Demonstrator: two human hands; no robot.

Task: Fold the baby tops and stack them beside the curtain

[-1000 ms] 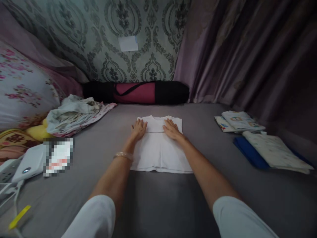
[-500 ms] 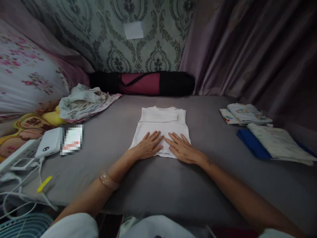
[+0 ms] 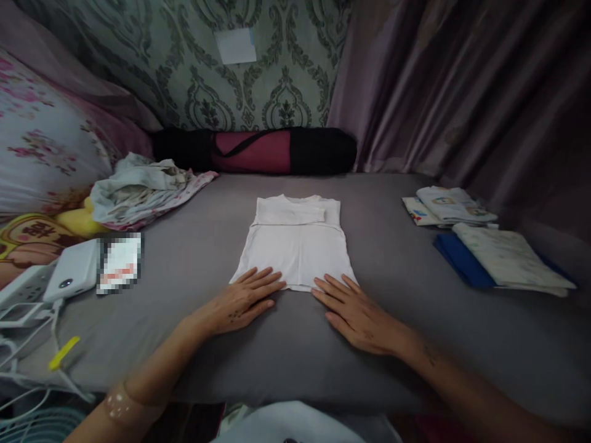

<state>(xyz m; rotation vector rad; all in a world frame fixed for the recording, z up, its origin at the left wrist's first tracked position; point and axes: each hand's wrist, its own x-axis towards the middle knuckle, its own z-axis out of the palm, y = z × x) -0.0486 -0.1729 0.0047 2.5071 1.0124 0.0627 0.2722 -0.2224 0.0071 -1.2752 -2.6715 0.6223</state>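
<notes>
A small white long-sleeved shirt [image 3: 295, 246] lies flat on the grey bed sheet [image 3: 295, 351], its collar at the far end and its sleeves folded across the upper part. My left hand [image 3: 247, 298] rests palm down with fingers stretched over the shirt's lower left corner. At the lower right corner, my right hand [image 3: 353, 311] also lies flat, fingertips on the hem and fingers spread. Neither hand grips the cloth. A bare strip of hem shows between the two hands.
Folded clothes [image 3: 512, 255] lie in piles at the right. Crumpled clothes [image 3: 138, 184] and a yellow cushion [image 3: 41, 237] are at the left, with a white power bank [image 3: 74, 267], cables and a power strip. A black-and-red long bag [image 3: 253, 151] lies along the wall.
Both hands have slid from the middle of the shirt toward me and apart, down to its lower corners. The shirt's lower part is smoother and more spread. The view has shifted slightly.
</notes>
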